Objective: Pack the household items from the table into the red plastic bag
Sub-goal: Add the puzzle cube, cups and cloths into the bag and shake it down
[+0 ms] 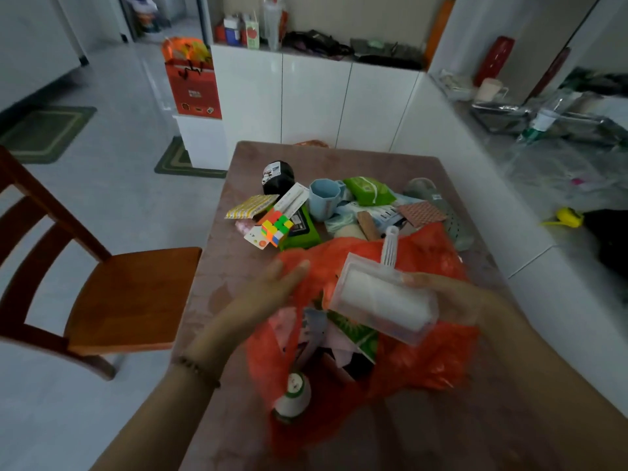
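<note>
The red plastic bag (424,355) lies open on the brown table (231,300), near its front. Inside it I see a green packet, pink and grey items and a white bottle (294,396). My right hand (458,297) holds a white lint roller (380,297) in a clear cover, just above the bag's mouth, handle pointing away. My left hand (272,287) touches the bag's left rim, fingers apart; whether it grips the plastic I cannot tell. Behind the bag lie a colour cube (276,227), a blue cup (324,198), a green wipes pack (368,191) and a black ball-shaped thing (277,176).
A wooden chair (112,294) stands to the left of the table. White cabinets (316,103) rise behind the table, and a white counter (475,205) with clutter runs along its right side. A grey slipper (458,226) lies at the table's right edge.
</note>
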A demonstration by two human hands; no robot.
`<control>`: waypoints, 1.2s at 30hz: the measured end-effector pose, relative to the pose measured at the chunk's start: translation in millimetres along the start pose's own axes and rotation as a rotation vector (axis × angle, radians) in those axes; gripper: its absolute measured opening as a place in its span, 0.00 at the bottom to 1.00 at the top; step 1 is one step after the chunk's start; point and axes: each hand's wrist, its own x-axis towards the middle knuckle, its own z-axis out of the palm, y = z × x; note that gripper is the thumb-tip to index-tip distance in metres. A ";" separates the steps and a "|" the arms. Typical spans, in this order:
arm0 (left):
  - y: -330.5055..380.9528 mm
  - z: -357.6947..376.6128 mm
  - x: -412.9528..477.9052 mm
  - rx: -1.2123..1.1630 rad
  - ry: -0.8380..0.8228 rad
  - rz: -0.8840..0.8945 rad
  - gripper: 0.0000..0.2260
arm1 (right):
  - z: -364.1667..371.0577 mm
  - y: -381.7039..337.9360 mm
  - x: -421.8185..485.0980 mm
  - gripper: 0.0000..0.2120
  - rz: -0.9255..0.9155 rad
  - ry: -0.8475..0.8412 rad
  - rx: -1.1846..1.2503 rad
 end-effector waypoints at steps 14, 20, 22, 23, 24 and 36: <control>9.6 -49.3 -1.7 -0.293 0.002 0.019 0.15 | 50.0 0.9 63.8 0.37 0.022 0.162 -0.086; 12.2 -71.4 14.7 -0.037 0.060 -0.067 0.18 | 31.5 -23.6 56.1 0.22 -0.054 0.153 -0.374; 19.2 -83.0 25.3 0.210 0.110 -0.120 0.24 | 28.4 -38.9 52.1 0.18 -0.129 0.119 -0.347; 20.7 -90.4 35.7 0.324 0.145 -0.158 0.27 | 26.3 -48.0 53.5 0.16 -0.181 0.114 -0.303; 23.9 -96.8 44.9 0.406 0.182 -0.206 0.29 | 24.8 -57.6 56.9 0.16 -0.231 0.120 -0.247; -6.3 -95.9 221.2 0.427 0.226 -0.187 0.27 | 3.4 -83.5 261.5 0.50 0.086 0.233 0.067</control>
